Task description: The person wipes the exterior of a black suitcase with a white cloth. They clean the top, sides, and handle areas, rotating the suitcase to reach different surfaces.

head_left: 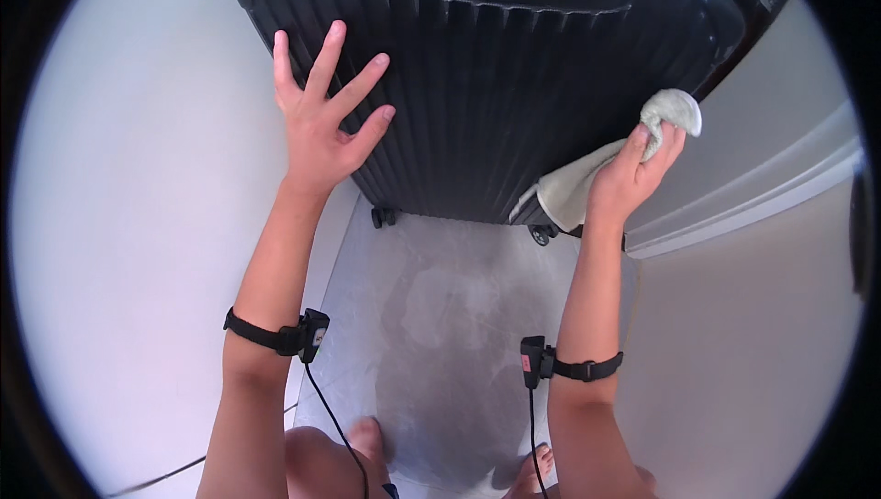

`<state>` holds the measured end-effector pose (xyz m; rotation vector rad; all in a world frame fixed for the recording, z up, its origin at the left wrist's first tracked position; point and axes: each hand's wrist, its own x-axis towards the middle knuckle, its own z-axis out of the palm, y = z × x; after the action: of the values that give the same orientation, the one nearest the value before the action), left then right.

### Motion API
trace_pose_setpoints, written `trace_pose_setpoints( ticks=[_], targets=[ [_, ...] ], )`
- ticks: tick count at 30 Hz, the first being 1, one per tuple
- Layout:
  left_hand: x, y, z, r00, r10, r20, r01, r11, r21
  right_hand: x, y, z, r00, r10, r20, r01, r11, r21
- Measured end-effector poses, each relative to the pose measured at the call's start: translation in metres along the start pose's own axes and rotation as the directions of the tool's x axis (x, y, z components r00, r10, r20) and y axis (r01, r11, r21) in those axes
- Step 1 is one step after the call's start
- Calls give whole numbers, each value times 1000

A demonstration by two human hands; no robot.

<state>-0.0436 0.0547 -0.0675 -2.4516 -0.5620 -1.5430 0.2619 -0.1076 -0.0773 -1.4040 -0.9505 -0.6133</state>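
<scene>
A black ribbed hard-shell suitcase [459, 104] stands upright on its small wheels in front of me. My left hand [326, 123] lies with spread fingers against its left side and holds nothing. By the suitcase's right edge, my right hand [638, 168] grips a pale cloth [578, 182]. One end of the cloth bunches up above the fingers, and the rest hangs down to the left over the lower right part of the shell. The suitcase's top runs out of the picture.
A white wall [138, 178] rises close on the left. Another wall with a pale baseboard [752, 205] runs along the right. Grey flooring [450, 315] lies below, with my bare feet at the near end. Cables [335, 426] hang from straps on both forearms.
</scene>
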Motion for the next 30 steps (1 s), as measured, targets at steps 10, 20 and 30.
trace_pose_setpoints(
  ticks=[10,20,30],
  targets=[
    [-27,13,31,998,60,-16,-60,998,11,-46,13,-32,973,165,-160,-164,986,23],
    [-77,-3,42,986,62,-152,-89,981,-174,-135,-38,-79,941,157,-299,-164,986,0],
    [-94,15,60,974,56,-221,-120,950,-289,-222,-95,-136,857,178,-484,-198,980,10]
  ],
)
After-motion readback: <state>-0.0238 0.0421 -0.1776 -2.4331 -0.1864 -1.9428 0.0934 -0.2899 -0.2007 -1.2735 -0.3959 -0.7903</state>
